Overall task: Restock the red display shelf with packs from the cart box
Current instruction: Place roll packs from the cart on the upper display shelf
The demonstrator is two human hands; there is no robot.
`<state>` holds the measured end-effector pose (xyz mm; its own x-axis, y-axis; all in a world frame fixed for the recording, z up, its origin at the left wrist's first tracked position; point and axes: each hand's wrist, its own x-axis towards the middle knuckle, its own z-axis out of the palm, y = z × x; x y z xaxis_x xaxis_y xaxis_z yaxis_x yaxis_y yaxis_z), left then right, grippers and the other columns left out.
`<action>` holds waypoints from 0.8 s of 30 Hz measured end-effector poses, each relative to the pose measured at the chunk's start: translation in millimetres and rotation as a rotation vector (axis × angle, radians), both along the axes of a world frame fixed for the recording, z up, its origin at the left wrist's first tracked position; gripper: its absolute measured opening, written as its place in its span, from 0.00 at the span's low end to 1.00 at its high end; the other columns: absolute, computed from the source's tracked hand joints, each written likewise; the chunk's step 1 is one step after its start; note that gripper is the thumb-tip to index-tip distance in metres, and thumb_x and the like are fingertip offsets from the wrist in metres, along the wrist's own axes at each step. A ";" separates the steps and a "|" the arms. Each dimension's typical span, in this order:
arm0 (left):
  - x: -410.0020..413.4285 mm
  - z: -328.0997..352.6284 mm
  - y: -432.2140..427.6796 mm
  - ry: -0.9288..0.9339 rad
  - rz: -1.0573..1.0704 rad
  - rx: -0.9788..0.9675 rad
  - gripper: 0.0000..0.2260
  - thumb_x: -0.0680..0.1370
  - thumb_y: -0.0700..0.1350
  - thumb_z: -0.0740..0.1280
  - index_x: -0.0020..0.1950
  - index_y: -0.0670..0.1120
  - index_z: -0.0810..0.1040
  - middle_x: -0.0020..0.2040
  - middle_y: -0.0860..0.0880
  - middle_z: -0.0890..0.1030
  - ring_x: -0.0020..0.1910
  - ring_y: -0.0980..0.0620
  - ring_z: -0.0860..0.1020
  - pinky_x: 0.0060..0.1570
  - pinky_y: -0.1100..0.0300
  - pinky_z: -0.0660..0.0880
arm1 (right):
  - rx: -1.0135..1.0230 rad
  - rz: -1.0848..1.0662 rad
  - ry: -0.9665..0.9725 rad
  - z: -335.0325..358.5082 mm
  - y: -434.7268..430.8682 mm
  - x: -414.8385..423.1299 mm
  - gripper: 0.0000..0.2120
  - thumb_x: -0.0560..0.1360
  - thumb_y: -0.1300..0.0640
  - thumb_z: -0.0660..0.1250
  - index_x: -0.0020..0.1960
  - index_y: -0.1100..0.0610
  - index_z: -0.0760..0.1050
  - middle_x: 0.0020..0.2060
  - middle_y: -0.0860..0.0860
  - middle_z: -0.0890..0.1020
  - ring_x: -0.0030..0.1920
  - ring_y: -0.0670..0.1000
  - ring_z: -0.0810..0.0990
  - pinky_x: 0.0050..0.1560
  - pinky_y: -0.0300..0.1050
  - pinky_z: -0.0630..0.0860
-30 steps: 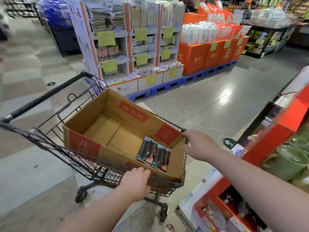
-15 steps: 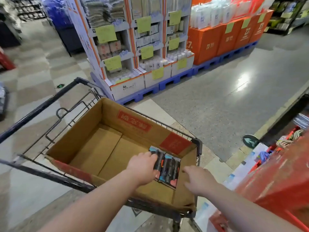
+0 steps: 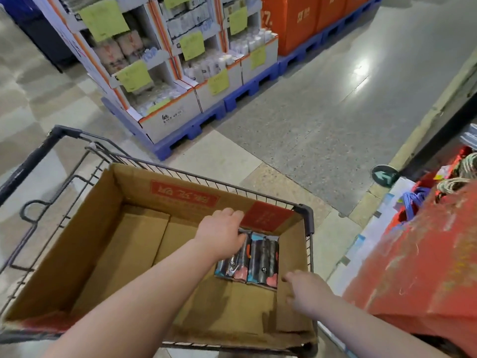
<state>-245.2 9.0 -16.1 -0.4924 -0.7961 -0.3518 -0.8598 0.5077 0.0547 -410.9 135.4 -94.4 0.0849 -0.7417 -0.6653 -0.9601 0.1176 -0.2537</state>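
The right hand [image 3: 307, 290] is held over the near right corner of the brown cardboard box [image 3: 77, 254], grip slack and empty. Two dark wrapped packs [image 3: 263, 262] are found flat at the box's right end. The left hand [image 3: 222, 231] is laid on the left one, grip not discernible. The red display shelf [image 3: 426, 254] is seen just right of the black wire cart [image 3: 304, 210].

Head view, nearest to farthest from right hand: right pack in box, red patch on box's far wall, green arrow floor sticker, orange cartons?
1. right pack: just ahead of the right hand, in the box.
2. red patch: box's far wall.
3. green arrow sticker: on floor, beyond cart, right.
4. orange cartons: farthest, top of view.
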 end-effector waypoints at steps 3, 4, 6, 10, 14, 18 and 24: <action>6.2 -24.8 -14.3 -0.022 -0.029 0.083 0.22 0.80 0.53 0.59 0.72 0.48 0.64 0.65 0.47 0.72 0.63 0.46 0.72 0.57 0.51 0.74 | 0.003 -0.076 -0.013 -10.5 -15.0 2.4 0.20 0.78 0.52 0.61 0.69 0.53 0.67 0.64 0.55 0.74 0.64 0.56 0.72 0.64 0.47 0.69; 8.7 -33.8 -19.4 -0.034 -0.035 0.118 0.22 0.80 0.53 0.59 0.73 0.48 0.64 0.66 0.47 0.72 0.63 0.46 0.72 0.58 0.52 0.74 | 0.006 -0.098 -0.013 -14.3 -20.8 3.5 0.19 0.78 0.53 0.61 0.68 0.53 0.67 0.64 0.55 0.74 0.64 0.56 0.72 0.64 0.47 0.69; 14.0 -54.5 -29.6 -0.078 -0.040 0.193 0.23 0.79 0.54 0.60 0.73 0.49 0.64 0.66 0.47 0.71 0.64 0.46 0.71 0.58 0.51 0.73 | 0.024 -0.139 -0.016 -22.4 -32.7 6.4 0.18 0.78 0.53 0.60 0.67 0.54 0.68 0.63 0.54 0.74 0.64 0.56 0.72 0.64 0.48 0.68; 25.8 -101.5 -47.1 -0.173 -0.033 0.337 0.24 0.79 0.53 0.61 0.73 0.49 0.62 0.68 0.47 0.69 0.64 0.45 0.72 0.59 0.52 0.72 | 0.053 -0.204 -0.017 -49.3 -55.9 13.2 0.17 0.77 0.54 0.60 0.65 0.53 0.70 0.62 0.54 0.75 0.63 0.57 0.72 0.65 0.50 0.69; 38.6 -145.6 -55.5 -0.195 0.005 0.437 0.27 0.79 0.52 0.62 0.76 0.48 0.58 0.70 0.47 0.67 0.65 0.46 0.71 0.61 0.51 0.73 | 0.118 -0.244 -0.013 -86.3 -73.6 21.6 0.16 0.78 0.54 0.60 0.65 0.54 0.69 0.62 0.55 0.74 0.64 0.58 0.72 0.63 0.50 0.68; 47.8 -185.2 -63.9 -0.189 0.116 0.525 0.32 0.78 0.52 0.64 0.77 0.47 0.54 0.73 0.46 0.64 0.68 0.46 0.69 0.64 0.50 0.72 | 0.215 -0.336 -0.070 -130.3 -87.9 32.1 0.19 0.78 0.55 0.62 0.68 0.55 0.67 0.65 0.55 0.71 0.64 0.57 0.71 0.63 0.50 0.71; 52.2 -239.5 -72.0 -0.042 0.514 0.715 0.22 0.75 0.49 0.69 0.67 0.48 0.67 0.62 0.49 0.74 0.61 0.47 0.75 0.61 0.53 0.72 | 0.356 -0.564 -0.191 -189.8 -102.3 45.3 0.30 0.78 0.52 0.63 0.75 0.58 0.57 0.74 0.57 0.59 0.70 0.58 0.67 0.69 0.49 0.67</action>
<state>-193.0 -62.9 -255.5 -0.1087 -0.4979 -0.8604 -0.9809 -0.0866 0.1741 -365.7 33.1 -284.2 -0.1098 -0.4460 -0.8883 -0.6701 0.6933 -0.2652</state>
